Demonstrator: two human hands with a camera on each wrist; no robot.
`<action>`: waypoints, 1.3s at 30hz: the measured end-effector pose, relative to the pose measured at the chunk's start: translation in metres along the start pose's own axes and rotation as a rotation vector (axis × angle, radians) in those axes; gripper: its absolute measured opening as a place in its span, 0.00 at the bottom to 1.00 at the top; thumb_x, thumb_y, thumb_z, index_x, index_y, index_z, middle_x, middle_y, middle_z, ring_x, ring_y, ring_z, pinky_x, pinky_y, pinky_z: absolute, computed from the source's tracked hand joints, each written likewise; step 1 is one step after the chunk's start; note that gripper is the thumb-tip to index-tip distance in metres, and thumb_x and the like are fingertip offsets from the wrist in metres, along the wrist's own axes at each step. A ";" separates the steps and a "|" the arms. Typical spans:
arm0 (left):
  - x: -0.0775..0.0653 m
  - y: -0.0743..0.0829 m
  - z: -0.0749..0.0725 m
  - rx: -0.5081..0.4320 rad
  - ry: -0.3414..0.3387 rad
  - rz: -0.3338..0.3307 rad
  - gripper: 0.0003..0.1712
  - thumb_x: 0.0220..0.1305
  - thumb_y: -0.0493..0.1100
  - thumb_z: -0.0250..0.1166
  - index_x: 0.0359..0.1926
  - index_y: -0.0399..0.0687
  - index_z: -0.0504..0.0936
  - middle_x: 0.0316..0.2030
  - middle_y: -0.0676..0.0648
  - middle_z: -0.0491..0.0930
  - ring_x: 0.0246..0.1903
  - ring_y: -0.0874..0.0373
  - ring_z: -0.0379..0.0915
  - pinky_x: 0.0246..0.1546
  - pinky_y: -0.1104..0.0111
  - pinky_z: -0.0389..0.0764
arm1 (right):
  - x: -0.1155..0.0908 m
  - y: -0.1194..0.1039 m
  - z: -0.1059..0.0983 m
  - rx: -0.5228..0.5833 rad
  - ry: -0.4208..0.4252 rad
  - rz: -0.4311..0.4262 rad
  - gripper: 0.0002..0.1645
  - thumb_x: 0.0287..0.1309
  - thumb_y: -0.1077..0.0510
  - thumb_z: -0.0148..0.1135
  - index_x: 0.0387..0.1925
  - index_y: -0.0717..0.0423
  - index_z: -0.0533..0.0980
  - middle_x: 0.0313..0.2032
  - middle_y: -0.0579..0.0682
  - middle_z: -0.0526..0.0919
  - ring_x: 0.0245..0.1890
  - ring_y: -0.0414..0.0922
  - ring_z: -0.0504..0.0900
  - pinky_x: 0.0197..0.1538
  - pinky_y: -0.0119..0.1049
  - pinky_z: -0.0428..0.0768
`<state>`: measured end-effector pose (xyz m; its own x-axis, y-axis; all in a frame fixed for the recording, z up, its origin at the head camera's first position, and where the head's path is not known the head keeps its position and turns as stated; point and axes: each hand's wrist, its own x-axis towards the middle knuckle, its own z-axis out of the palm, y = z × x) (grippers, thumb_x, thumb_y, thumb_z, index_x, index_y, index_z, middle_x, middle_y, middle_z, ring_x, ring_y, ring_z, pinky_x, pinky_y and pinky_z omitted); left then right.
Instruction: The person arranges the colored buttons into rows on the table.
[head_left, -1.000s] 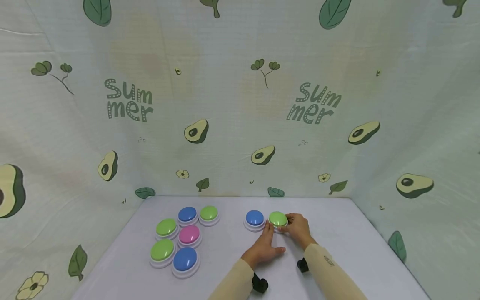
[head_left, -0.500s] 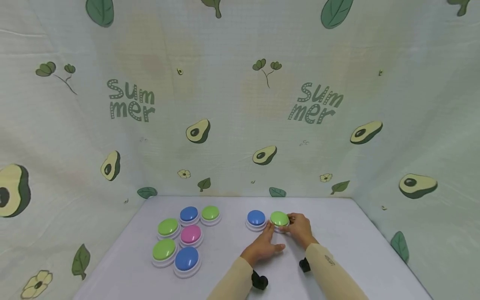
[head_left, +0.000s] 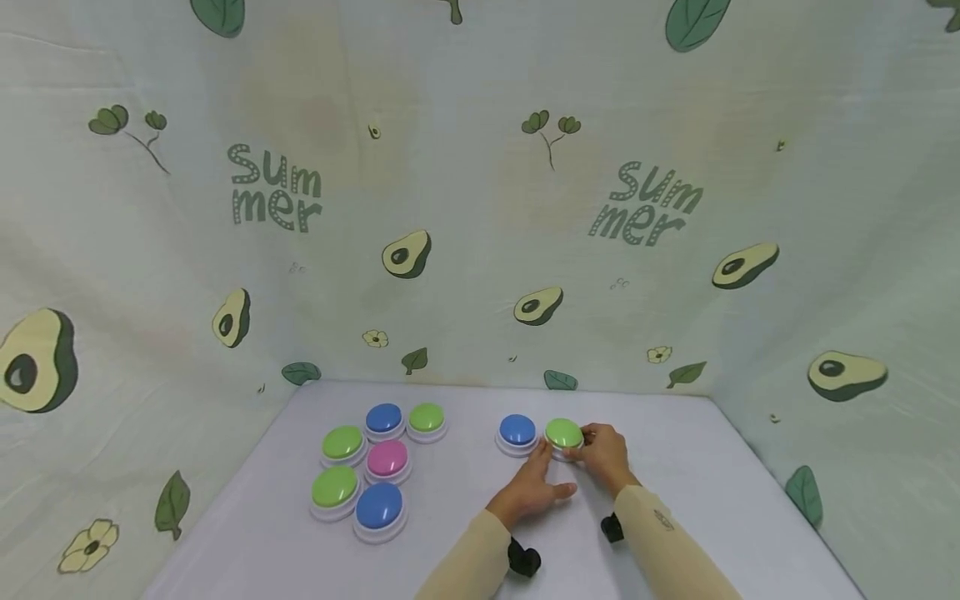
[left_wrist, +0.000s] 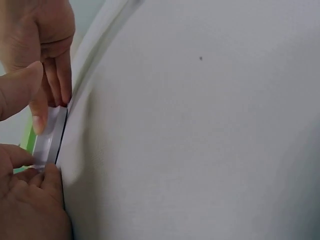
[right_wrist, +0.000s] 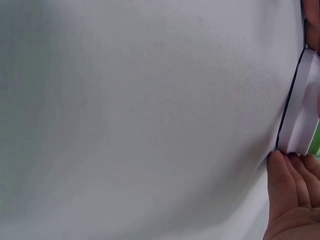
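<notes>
A round green push button point(head_left: 564, 433) on a white base sits at the back right of the table, between both hands. The right hand point(head_left: 606, 457) pinches the right side of its base, thumb in front and fingers behind. From the left, the left hand point(head_left: 528, 490) touches the base with extended fingertips, its thumb held away. The white base point(left_wrist: 52, 135) shows edge-on in the left wrist view, with fingers from both hands against it. In the right wrist view, right-hand fingertips point(right_wrist: 281, 165) meet the base. A blue push button point(head_left: 517, 430) stands just left of the green one.
On the left of the white table point(head_left: 465, 517) stands a close group of several push buttons: green, blue and one pink button point(head_left: 387, 457). A printed cloth point(head_left: 480, 275) hangs behind the table and along its sides. Black devices point(head_left: 524, 560) are worn at the wrists.
The head view has shifted slightly, so the scene sits a little further right. Both hands keep their places at the green push button.
</notes>
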<state>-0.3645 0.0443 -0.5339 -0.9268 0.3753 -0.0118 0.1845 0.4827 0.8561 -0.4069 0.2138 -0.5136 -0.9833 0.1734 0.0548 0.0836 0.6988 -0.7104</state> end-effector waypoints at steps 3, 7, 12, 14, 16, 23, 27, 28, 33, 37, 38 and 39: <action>-0.002 -0.002 0.000 -0.007 0.028 -0.012 0.52 0.67 0.52 0.73 0.80 0.33 0.57 0.82 0.36 0.50 0.80 0.39 0.47 0.79 0.44 0.54 | -0.002 -0.003 0.002 -0.015 0.006 -0.009 0.34 0.52 0.59 0.83 0.55 0.76 0.78 0.54 0.72 0.83 0.56 0.67 0.82 0.62 0.60 0.80; -0.008 -0.005 0.000 -0.010 0.042 -0.022 0.50 0.67 0.54 0.73 0.79 0.35 0.61 0.80 0.38 0.56 0.79 0.39 0.52 0.77 0.44 0.58 | -0.007 -0.004 0.004 -0.048 0.036 -0.024 0.31 0.51 0.58 0.83 0.49 0.75 0.80 0.45 0.68 0.87 0.47 0.62 0.84 0.55 0.58 0.83; -0.019 -0.009 -0.005 -0.047 0.037 0.021 0.45 0.69 0.54 0.72 0.77 0.37 0.66 0.74 0.38 0.69 0.73 0.42 0.67 0.74 0.50 0.68 | -0.012 -0.006 0.004 -0.074 0.095 -0.037 0.30 0.53 0.56 0.82 0.48 0.76 0.80 0.41 0.67 0.86 0.42 0.61 0.83 0.49 0.57 0.84; -0.024 -0.011 -0.009 -0.083 0.026 0.037 0.42 0.70 0.53 0.71 0.75 0.36 0.69 0.72 0.38 0.72 0.70 0.43 0.71 0.71 0.53 0.72 | -0.014 -0.007 0.003 -0.080 0.115 -0.036 0.35 0.54 0.54 0.80 0.53 0.78 0.78 0.47 0.72 0.84 0.47 0.67 0.83 0.52 0.60 0.83; -0.032 -0.013 -0.016 -0.133 0.017 0.048 0.39 0.71 0.51 0.71 0.74 0.36 0.70 0.71 0.39 0.73 0.69 0.44 0.73 0.70 0.55 0.74 | -0.017 -0.010 0.002 -0.088 0.130 -0.025 0.41 0.56 0.51 0.79 0.59 0.78 0.75 0.54 0.76 0.81 0.55 0.72 0.80 0.58 0.65 0.80; -0.065 -0.011 -0.067 -0.192 0.116 0.086 0.35 0.72 0.45 0.70 0.72 0.33 0.71 0.68 0.35 0.76 0.68 0.40 0.73 0.68 0.52 0.76 | -0.024 -0.044 0.013 -0.073 0.202 -0.097 0.47 0.58 0.47 0.78 0.65 0.77 0.71 0.60 0.76 0.78 0.60 0.74 0.76 0.65 0.67 0.75; -0.087 -0.018 -0.097 -0.088 0.205 0.110 0.33 0.71 0.45 0.71 0.70 0.32 0.73 0.65 0.34 0.78 0.67 0.38 0.73 0.68 0.48 0.74 | -0.037 -0.077 0.032 -0.024 0.223 -0.211 0.42 0.57 0.51 0.79 0.64 0.74 0.74 0.57 0.73 0.82 0.59 0.71 0.79 0.64 0.65 0.77; -0.093 -0.021 -0.104 -0.065 0.222 0.115 0.33 0.71 0.45 0.71 0.69 0.32 0.74 0.65 0.34 0.78 0.66 0.38 0.74 0.68 0.47 0.74 | -0.041 -0.085 0.037 -0.016 0.211 -0.239 0.40 0.57 0.52 0.79 0.63 0.73 0.75 0.56 0.73 0.82 0.58 0.70 0.80 0.63 0.64 0.78; -0.122 -0.036 -0.136 -0.020 0.288 0.131 0.32 0.69 0.45 0.73 0.67 0.32 0.76 0.63 0.34 0.79 0.64 0.38 0.75 0.67 0.47 0.75 | -0.067 -0.116 0.067 0.007 0.073 -0.343 0.38 0.55 0.50 0.81 0.59 0.72 0.79 0.55 0.69 0.84 0.58 0.66 0.83 0.60 0.61 0.82; -0.147 -0.044 -0.160 0.023 0.340 0.116 0.33 0.67 0.45 0.75 0.66 0.33 0.77 0.62 0.34 0.80 0.63 0.36 0.75 0.66 0.45 0.76 | -0.084 -0.129 0.090 0.023 -0.041 -0.388 0.39 0.53 0.48 0.83 0.58 0.70 0.80 0.56 0.67 0.85 0.59 0.65 0.82 0.60 0.61 0.82; -0.154 -0.046 -0.166 0.035 0.359 0.105 0.33 0.65 0.45 0.76 0.65 0.32 0.77 0.62 0.34 0.80 0.63 0.36 0.75 0.67 0.45 0.75 | -0.087 -0.132 0.096 0.032 -0.067 -0.405 0.39 0.53 0.47 0.83 0.58 0.70 0.81 0.56 0.67 0.85 0.59 0.65 0.82 0.60 0.60 0.82; -0.161 -0.048 -0.171 0.049 0.379 0.096 0.34 0.64 0.44 0.77 0.65 0.32 0.77 0.62 0.34 0.80 0.63 0.36 0.75 0.66 0.44 0.75 | -0.090 -0.135 0.103 0.039 -0.096 -0.424 0.39 0.53 0.47 0.82 0.57 0.70 0.81 0.56 0.67 0.85 0.59 0.65 0.82 0.61 0.60 0.82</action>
<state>-0.2800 -0.1744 -0.4848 -0.9580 0.1065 0.2661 0.2829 0.5003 0.8183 -0.3462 0.0327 -0.4949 -0.9401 -0.1901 0.2830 -0.3352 0.6669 -0.6655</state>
